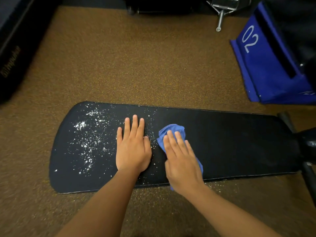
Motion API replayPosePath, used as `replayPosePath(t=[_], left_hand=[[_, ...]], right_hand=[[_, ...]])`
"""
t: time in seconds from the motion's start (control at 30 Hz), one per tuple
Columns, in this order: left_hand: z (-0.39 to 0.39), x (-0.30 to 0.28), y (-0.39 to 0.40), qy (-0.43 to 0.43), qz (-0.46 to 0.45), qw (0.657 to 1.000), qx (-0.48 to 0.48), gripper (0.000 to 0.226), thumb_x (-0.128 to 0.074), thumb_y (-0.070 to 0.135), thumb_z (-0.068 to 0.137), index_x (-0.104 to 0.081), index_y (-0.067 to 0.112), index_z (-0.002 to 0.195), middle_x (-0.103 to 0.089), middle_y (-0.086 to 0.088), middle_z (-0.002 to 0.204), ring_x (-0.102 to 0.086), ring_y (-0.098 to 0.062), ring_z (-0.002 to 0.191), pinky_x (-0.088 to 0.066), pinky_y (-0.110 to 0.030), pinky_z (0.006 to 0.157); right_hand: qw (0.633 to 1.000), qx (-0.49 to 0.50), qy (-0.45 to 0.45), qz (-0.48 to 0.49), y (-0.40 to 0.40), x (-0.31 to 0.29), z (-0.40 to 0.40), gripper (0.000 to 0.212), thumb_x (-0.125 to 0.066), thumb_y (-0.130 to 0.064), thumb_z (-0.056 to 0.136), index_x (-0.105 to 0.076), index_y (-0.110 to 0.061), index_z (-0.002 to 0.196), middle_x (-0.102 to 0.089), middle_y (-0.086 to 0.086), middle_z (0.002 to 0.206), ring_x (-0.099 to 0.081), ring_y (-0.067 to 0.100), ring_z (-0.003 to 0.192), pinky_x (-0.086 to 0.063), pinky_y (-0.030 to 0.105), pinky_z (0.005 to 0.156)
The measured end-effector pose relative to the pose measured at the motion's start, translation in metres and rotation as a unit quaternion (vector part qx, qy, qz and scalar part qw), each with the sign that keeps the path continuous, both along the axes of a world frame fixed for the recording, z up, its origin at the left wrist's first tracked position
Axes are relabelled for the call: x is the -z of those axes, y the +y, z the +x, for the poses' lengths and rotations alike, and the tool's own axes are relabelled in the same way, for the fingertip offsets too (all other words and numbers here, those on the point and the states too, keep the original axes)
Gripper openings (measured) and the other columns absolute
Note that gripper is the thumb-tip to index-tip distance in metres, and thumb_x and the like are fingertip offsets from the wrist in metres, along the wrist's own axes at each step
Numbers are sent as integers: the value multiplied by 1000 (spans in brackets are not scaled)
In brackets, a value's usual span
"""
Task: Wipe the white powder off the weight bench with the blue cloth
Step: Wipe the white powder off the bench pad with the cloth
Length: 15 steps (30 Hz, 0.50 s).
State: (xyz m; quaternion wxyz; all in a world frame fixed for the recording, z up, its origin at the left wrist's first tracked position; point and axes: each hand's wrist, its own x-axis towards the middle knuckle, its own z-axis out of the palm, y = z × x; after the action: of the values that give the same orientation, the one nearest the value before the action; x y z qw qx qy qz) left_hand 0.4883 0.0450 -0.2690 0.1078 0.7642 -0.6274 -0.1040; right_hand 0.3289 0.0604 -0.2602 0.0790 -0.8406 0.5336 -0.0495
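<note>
While powder (86,144) dusts bench (239,144), right hand (183,163) presses cloth (171,130) — left hand (133,149) flat.

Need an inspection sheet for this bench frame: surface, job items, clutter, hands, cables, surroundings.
Surface: black weight bench; right part looks clean, left part speckled.
Job's things: white powder scattered over the left part; blue cloth bunched mid-pad.
Clutter: nothing seen.
Hands: left hand flat on the pad at the powder's edge, fingers straight; right hand presses the cloth with straight fingers.
Cables: nothing seen.
Surroundings: speckled brown floor; blue box marked 02 at far right; metal bar at top; black equipment at far left.
</note>
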Motion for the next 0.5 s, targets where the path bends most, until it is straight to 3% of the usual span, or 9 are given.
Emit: replayPosePath(t=[0.17,0.23,0.3,0.37,0.5], left_hand=[[-1,1,0,-4,0,1000,-2,59,-21,34,94,-17,21,151,-8,0,160,2,-20,147,-3,-44,119],[-1,2,-1,-4,1,1000,-2,59,-22,34,94,-18,21,151,-9,0,160,2,-20,147,-3,-44,119],[0,3,-2,-5,2,1000,-3,59,-23,34,94,-18,20,151,-9,0,160,1,-20,147,-3,-44,119],[0,2,-2,-5,5,1000,-3,60,-22,34,93,-18,20,151,-9,-1,160,1,-20,147,-3,-45,119],[1,2,-1,-4,8,1000,0,60,-17,39,94,-16,21,151,-6,0,160,4,-19,147,-3,-44,119]], right_hand=[[989,144,-29,-8,-55,1,12,63,-28,-19,83,-36,1,143,-33,17,152,-26,35,142,-32,53,109],[984,175,-25,8,-75,0,26,61,-32,-18,88,-27,0,146,-22,17,156,-17,35,145,-27,52,113],[987,161,-19,18,-75,1,40,64,-24,-22,88,-19,-1,149,-14,16,159,-8,32,147,-21,50,116],[994,110,-19,11,-57,0,45,69,-16,-24,84,-20,-2,149,-18,15,158,-10,31,147,-20,49,116],[1000,-2,-16,13,-16,2,23,67,-25,-23,83,-25,-7,148,-25,11,157,-16,28,146,-21,45,114]])
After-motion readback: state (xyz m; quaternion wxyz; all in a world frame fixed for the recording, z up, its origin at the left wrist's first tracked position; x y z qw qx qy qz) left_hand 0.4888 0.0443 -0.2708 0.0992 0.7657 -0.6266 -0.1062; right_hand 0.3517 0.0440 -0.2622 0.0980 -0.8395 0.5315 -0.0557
